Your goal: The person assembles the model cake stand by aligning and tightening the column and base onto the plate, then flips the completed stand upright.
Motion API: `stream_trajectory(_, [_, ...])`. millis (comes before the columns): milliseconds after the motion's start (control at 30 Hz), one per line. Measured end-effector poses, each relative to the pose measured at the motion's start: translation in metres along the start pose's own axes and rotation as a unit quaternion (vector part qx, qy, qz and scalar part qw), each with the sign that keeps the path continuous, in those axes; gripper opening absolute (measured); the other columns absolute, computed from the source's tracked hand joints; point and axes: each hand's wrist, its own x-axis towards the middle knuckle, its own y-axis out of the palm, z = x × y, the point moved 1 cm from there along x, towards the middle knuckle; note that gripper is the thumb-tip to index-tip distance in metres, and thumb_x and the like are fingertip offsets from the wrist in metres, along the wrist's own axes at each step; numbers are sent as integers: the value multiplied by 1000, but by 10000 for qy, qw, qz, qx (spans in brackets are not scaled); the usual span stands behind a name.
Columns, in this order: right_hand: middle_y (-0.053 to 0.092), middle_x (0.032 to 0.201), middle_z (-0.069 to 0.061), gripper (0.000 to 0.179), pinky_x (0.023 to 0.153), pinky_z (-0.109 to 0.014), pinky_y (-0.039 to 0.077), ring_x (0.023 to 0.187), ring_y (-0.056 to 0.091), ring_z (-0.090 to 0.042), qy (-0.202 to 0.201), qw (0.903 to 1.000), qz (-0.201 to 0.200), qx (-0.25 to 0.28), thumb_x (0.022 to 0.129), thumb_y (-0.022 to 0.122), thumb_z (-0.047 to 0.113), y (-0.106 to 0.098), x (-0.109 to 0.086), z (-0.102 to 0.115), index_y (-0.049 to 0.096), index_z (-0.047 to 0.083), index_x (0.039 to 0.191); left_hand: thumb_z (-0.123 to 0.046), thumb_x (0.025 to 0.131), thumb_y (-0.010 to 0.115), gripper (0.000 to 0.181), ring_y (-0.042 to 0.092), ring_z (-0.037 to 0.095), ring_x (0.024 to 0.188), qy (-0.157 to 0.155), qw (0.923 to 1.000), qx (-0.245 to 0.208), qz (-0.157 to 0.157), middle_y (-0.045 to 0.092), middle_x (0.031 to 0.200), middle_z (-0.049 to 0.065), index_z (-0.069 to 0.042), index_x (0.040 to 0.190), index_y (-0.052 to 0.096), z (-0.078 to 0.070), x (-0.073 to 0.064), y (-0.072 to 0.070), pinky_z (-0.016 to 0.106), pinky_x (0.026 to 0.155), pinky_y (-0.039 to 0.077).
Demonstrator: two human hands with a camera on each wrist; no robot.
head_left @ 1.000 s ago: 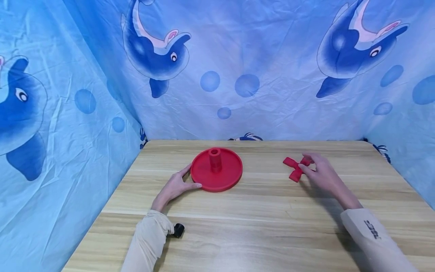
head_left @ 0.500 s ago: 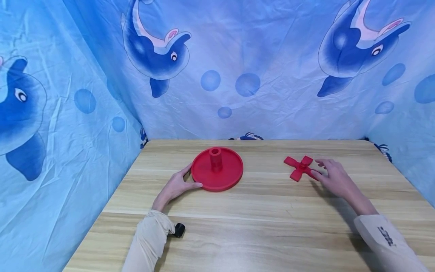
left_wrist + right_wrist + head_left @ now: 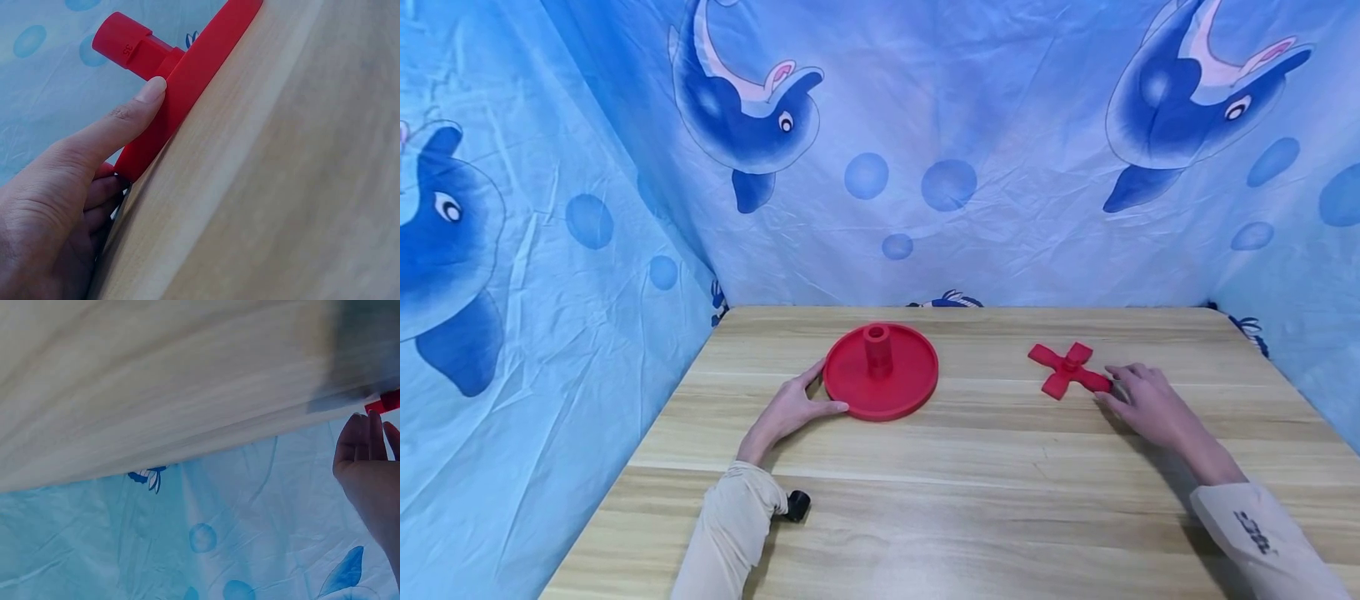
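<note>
A round red tray (image 3: 850, 383) with a low rim lies on the table, and a hollow red post (image 3: 877, 348) rises from its middle. My left hand (image 3: 792, 410) grips the tray's left edge, its thumb against the rim; the left wrist view shows this thumb (image 3: 134, 115) close up, with "35" marked on the post. To the right lies a flat red four-bladed propeller-like piece (image 3: 1055, 385) with a small raised hub. My right hand (image 3: 1152, 410) pinches the end of its near-right blade. Only a corner of that piece (image 3: 389, 402) shows in the right wrist view.
The wood-grain table (image 3: 970, 483) reaches back to a blue dolphin-print cloth (image 3: 1000, 250), which also hangs along both sides. A small black cylinder (image 3: 798, 506) sticks out at the left sleeve cuff. Bare tabletop separates the two red pieces.
My right hand has let go of the propeller-like piece near its hub, moved right and towards me, and taken hold of the near-right blade's end. The left hand stays at the tray.
</note>
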Motion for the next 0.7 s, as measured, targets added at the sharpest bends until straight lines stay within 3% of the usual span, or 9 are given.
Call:
stream_trajectory(333, [54, 116, -38, 50, 83, -67, 46, 100, 49, -52, -232, 9995, -183, -104, 95, 76, 18, 9, -1, -8, 61, -21, 123, -50, 81, 87, 107, 31, 40, 148, -60, 9999, -86, 1, 37, 163, 17, -16, 165, 30, -1, 0, 2, 60, 113, 37])
stream_trajectory(700, [54, 112, -36, 44, 80, -65, 46, 96, 50, -50, -364, 9979, -526, -138, 93, 76, 12, 14, 1, -10, 62, -21, 119, -49, 82, 87, 106, 32, 39, 148, -37, 10000, -71, -37, 37, 163, 16, -16, 165, 30, 0, 0, 3, 60, 113, 38])
